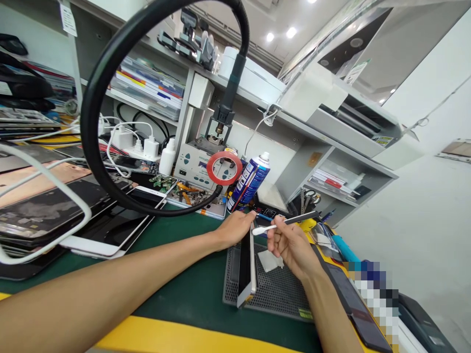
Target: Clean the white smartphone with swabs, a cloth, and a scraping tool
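Grey shelving ran across the background, and below it we had a green bench top with a yellow strip along the bottom of the frame. And there was the phone, just right of centre in the lower half, up on its long edge over a grey perforated mat, its dark screen turned to the left! The left hand was closed around its far end, thumb at the top. Over to the right hand: thumb and fingertips pinched a white-tipped stick with a dark handle, and we saw that pale tip right beside the phone's upper edge. A crumpled white wipe lay on the mat, below the right hand. Further back, at the middle of the frame, stood a hot-air station, its black hose looping wide through the upper left, a red ring at its front, and a blue spray can just beside. At left we spotted a white phone, screen up.
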`<state>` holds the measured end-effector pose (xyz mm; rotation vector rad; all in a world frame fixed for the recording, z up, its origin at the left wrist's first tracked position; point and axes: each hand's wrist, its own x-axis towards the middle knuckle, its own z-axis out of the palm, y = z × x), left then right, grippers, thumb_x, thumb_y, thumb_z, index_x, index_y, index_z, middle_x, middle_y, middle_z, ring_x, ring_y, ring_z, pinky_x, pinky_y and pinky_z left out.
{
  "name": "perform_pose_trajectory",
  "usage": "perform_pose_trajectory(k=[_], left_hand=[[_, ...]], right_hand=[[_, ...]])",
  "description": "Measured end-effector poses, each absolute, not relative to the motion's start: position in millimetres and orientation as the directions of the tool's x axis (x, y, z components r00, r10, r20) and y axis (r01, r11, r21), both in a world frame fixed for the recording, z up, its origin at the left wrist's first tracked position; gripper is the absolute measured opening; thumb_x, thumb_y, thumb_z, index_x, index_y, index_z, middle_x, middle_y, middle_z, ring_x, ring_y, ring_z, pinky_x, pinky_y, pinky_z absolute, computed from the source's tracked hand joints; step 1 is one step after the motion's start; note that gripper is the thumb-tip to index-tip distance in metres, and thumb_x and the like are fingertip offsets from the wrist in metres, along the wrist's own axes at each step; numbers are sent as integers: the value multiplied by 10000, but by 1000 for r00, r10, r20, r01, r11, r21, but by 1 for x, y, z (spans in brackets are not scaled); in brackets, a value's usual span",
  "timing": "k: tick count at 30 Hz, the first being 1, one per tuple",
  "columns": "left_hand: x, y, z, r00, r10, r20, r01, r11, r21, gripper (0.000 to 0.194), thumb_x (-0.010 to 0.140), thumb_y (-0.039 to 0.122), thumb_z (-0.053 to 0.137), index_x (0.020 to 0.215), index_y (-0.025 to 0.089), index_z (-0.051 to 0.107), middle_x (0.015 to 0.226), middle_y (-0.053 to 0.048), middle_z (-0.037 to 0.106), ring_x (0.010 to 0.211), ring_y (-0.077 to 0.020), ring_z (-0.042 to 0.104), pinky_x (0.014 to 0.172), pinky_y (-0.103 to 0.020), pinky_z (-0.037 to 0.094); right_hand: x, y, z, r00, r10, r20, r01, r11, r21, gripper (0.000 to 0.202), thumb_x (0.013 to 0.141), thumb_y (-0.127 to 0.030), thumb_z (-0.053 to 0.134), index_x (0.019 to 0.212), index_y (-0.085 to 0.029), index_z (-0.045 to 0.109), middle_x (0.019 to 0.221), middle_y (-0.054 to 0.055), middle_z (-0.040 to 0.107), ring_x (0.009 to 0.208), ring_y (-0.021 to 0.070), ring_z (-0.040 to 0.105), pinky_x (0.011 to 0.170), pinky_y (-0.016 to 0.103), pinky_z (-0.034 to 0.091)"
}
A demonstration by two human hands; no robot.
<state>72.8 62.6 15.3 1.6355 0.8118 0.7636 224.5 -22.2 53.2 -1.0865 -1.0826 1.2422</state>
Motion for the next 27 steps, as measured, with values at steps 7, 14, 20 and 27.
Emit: perform_pose_trajectory(k=[7,14,20,27], left_hand=[[73,62,16,554,830,66,128,-164,978,602,897,596,335,561,161,582,482,-16,544,439,-137,417,479,-266,295],[72,61,17,559,826,75,118,-169,979,594,907,569,329,547,168,580,399,9,450,409,-130,402,481,-259,305],[72,61,16,564,822,76,120,-173,978,603,894,605,332,569,162,579,516,-17,566,443,-129,422,476,-260,295],[73,61,17,561,825,63,139,-169,976,605,896,602,322,545,167,555,498,-21,546,463,-142,420,478,-268,286]], right_hand=[[227,-22,52,54,998,29,-153,37,-987,286,843,-402,674,794,-131,597,649,34,654,481,131,628,350,167,395],[225,-24,53,56,998,-21,-202,-10,-979,275,827,-391,690,772,-134,610,558,17,632,431,132,606,336,168,389],[224,-22,55,104,994,-12,-170,6,-985,301,807,-404,715,801,-109,655,659,68,706,436,122,616,338,162,400],[225,-21,52,154,988,21,-128,41,-991,317,807,-417,715,826,-104,667,712,101,730,463,126,630,354,163,406]])
